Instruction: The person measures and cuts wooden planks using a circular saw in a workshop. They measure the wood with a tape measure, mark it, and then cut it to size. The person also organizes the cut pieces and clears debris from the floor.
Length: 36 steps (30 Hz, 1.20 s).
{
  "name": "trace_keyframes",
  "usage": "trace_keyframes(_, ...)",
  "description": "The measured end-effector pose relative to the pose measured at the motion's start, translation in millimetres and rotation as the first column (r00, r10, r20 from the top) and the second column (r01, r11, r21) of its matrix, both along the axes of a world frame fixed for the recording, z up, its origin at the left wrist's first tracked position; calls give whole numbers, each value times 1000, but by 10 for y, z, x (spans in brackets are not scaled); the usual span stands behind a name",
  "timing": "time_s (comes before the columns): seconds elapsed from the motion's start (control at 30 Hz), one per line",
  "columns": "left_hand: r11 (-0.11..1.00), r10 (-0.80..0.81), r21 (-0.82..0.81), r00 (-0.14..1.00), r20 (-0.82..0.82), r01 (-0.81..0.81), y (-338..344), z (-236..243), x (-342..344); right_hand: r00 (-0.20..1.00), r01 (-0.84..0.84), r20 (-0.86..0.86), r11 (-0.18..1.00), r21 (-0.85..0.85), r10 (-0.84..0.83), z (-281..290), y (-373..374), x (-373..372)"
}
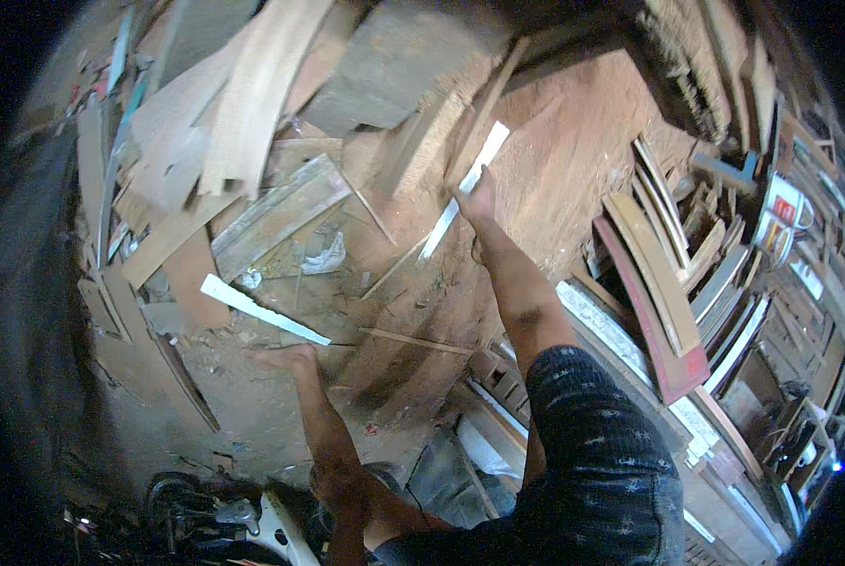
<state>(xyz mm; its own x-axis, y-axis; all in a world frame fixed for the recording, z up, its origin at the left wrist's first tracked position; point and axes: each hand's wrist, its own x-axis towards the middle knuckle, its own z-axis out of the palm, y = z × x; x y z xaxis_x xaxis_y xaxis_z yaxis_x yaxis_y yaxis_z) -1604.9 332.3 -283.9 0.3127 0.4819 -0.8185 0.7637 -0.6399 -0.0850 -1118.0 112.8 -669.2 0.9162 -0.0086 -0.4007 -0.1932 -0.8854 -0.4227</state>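
My right hand (pixel 479 200), arm stretched far forward, is closed round the middle of a bright white strip (pixel 492 149) that slants over the brown ground. My left hand (pixel 281 356) is lower and to the left, its fingers stretched out to the left. Just beyond it, another long white strip (pixel 264 312) narrows toward its end by the thumb side of that hand. Whether this second strip touches the hand I cannot tell. Both strips look like wood, but glare washes out their surfaces.
Wide pale boards (pixel 262 99) and a weathered plank (pixel 285 212) lie at the upper left. Curved boards (pixel 653 283) and offcuts are heaped on the right beside a white bucket (pixel 781 219). Thin sticks (pixel 415 341) lie on the ground; part of a motorbike (pixel 224 517) shows at the lower left.
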Motion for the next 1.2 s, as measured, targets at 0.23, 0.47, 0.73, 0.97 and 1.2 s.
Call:
trace_keyframes(0.23, 998, -46, -30, 999, -24, 46, -314, -72, 302, 949, 289, -12, 852, 436, -315, 397, 499, -19)
trace_keyframes(0.47, 994, -106, -40, 994, -25, 105, -336, -127, 578, 868, 490, -129, 869, 68, -479, 198, 49, -616)
trace_keyframes(0.73, 983, -174, -63, 985, 14, 175, -280, -486, 861, 935, 326, 253, 884, -336, -249, -871, -753, 64)
trace_keyframes(0.97, 993, -121, -18, 991, -50, 120, -369, -385, 814, 844, 522, -149, 853, 1, -516, 208, -94, 484)
trace_keyframes(1.2, 985, -165, -54, 986, -9, 164, -290, -508, 843, 724, 689, 81, 722, -63, -685, -626, -711, 1659)
